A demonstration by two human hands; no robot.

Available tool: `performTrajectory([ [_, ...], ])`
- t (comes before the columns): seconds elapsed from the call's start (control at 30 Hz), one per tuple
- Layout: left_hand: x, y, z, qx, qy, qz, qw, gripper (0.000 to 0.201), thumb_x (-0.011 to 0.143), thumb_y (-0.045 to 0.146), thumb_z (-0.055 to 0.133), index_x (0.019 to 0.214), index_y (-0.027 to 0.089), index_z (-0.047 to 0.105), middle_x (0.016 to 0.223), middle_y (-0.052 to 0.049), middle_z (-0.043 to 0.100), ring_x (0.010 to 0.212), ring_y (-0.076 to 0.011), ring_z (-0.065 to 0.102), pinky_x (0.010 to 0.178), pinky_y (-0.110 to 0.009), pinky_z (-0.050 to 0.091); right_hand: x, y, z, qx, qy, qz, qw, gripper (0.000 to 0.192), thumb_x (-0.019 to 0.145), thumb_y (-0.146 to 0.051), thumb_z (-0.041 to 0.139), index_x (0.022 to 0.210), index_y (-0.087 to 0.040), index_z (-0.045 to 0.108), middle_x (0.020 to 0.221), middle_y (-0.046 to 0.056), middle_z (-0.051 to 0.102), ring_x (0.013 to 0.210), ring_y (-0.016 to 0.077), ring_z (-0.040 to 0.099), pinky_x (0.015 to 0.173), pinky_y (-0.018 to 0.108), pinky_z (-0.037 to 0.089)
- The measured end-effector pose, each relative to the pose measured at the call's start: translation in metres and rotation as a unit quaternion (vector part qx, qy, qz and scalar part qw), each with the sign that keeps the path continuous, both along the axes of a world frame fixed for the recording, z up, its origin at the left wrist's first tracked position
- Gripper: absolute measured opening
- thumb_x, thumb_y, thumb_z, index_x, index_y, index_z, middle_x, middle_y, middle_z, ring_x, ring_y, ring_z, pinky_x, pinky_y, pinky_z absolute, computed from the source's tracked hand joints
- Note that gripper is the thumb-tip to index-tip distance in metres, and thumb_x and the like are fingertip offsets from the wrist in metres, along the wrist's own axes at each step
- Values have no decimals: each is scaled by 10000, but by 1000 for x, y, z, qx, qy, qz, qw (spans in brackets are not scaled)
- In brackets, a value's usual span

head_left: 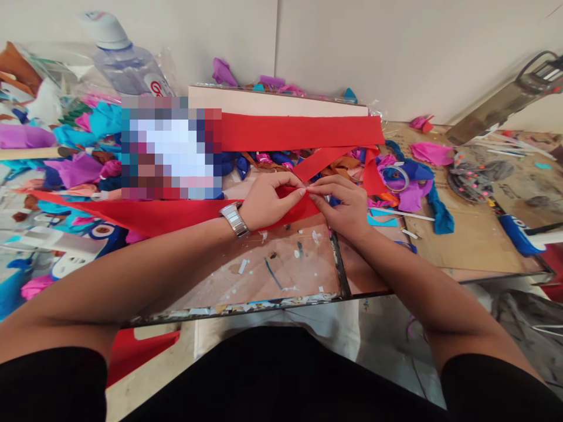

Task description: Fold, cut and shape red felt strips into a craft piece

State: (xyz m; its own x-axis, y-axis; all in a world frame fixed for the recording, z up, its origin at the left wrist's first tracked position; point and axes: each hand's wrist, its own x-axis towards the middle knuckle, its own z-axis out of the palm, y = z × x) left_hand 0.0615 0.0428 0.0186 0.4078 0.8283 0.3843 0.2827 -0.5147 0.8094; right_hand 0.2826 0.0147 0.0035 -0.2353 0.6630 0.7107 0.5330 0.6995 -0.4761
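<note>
A long red fabric strip (176,215) stretches from the left side of the bench to my fingers. My left hand (275,202), with a metal watch (234,220) on its wrist, pinches the strip's right end between thumb and forefinger. My right hand (341,202) pinches the same end, its fingertips meeting those of my left. Just beyond my hands lies a narrow red piece (323,161) with an end hanging down at the right. Further back, a wide red strip (299,132) lies flat in front of a pale board (281,101).
Coloured cloth scraps (74,170) heap up at the left, beside a clear bottle (127,67). To the right are a tape roll (396,177), a pincushion-like dark bundle (472,179) and a blue-and-white tool (521,234). A pixelated patch hides part of the bench (281,264).
</note>
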Motion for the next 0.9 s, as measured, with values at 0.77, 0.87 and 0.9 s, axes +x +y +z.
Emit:
performTrajectory([
  [0.77,0,0,1,6,27,-7,1000,228,965,370,643,934,196,788,987,-53,838,908,-218,749,907,-375,567,2,2,0,-19,-13,8,1000,126,1011,-385,751,1039,-301,840,1023,42,862,924,220,821,870,382,674],
  [0.87,0,0,-1,13,23,-6,1000,225,974,366,643,952,201,794,1014,-54,842,942,-226,757,946,-387,573,1,2,1,-11,-14,3,1000,107,1006,-363,753,1025,-305,841,1029,42,855,923,217,811,862,380,672],
  [0.9,0,-1,-2,14,22,-6,1000,227,977,370,643,957,202,795,1023,-56,843,951,-228,759,956,-390,574,1,2,1,-6,-15,0,1000,100,1004,-354,754,1019,-305,840,1030,42,852,922,215,807,862,379,670],
])
